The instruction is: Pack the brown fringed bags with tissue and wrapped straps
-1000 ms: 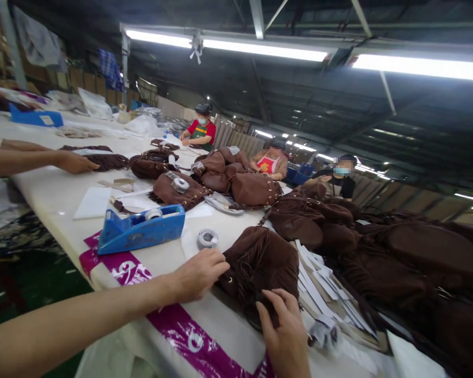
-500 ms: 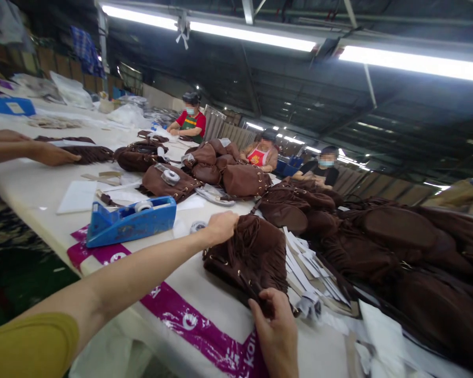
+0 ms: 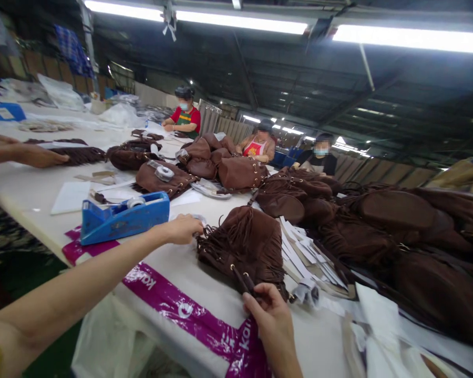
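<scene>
A dark brown fringed bag (image 3: 246, 244) with metal eyelets lies on the pale tabletop in front of me. My left hand (image 3: 185, 229) is closed at the bag's left side, its fingers pinching strands of the fringe. At the bag's near edge, my right hand (image 3: 270, 312) has thumb and fingers closed on a dark strap or cord end of the bag. Left of my left hand stands a blue tape dispenser (image 3: 124, 218).
More brown bags (image 3: 398, 215) are heaped along the right and middle. White paper strips (image 3: 305, 252) lie beside the fringed bag. Purple printed tape (image 3: 181, 310) runs along the near edge. Another person's hands (image 3: 39, 156) hold a fringed piece at left; three people work farther back.
My left hand has moved left from the top of the bag, drawing fringe strands outward. My right hand remains at the strap. The view has shifted slightly.
</scene>
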`<state>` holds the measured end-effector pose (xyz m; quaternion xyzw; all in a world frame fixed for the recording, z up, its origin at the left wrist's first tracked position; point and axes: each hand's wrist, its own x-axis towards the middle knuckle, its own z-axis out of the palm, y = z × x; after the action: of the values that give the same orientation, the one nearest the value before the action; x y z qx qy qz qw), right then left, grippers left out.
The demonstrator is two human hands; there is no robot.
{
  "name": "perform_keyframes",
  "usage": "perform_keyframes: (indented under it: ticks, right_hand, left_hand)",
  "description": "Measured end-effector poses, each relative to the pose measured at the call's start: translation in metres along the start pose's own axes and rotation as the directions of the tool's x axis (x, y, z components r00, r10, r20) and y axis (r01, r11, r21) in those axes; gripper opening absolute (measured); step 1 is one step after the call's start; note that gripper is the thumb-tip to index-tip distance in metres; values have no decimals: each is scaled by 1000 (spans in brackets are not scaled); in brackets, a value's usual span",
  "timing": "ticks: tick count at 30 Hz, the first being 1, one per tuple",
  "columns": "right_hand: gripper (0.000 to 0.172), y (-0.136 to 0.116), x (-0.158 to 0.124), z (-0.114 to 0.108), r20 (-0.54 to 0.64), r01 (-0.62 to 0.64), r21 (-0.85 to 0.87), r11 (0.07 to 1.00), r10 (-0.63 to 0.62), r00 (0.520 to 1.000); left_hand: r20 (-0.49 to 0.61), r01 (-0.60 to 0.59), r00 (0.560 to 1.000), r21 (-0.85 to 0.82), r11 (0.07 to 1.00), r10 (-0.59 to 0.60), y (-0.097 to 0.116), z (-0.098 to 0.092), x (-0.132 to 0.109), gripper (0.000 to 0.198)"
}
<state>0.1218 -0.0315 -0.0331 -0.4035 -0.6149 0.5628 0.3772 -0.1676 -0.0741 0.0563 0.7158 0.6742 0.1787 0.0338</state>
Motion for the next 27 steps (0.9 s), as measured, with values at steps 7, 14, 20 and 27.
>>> perform_keyframes:
  ticks: [7,14,20,27]
  right_hand:
    - [39,2,-26,18,16,-84,79,993,83,996]
    - [31,-1,-32,17,182,10,-16,1000,-7,983]
    - [26,-9,-2,-11,286,521,-507,686,-437,853]
    - [59,7,36,-3,579,641,-768,-10,-438,687]
  left_hand:
    - [1,185,981,-319,929,-195,87,3,-67,21]
    - [587,598,771,-801,-35,-249,116,77,-43,17]
    - [688,691,684,-718,-89,-242,114,87,-23,15]
    - [730,727,663,-681,-93,-168,107,84,-30,14]
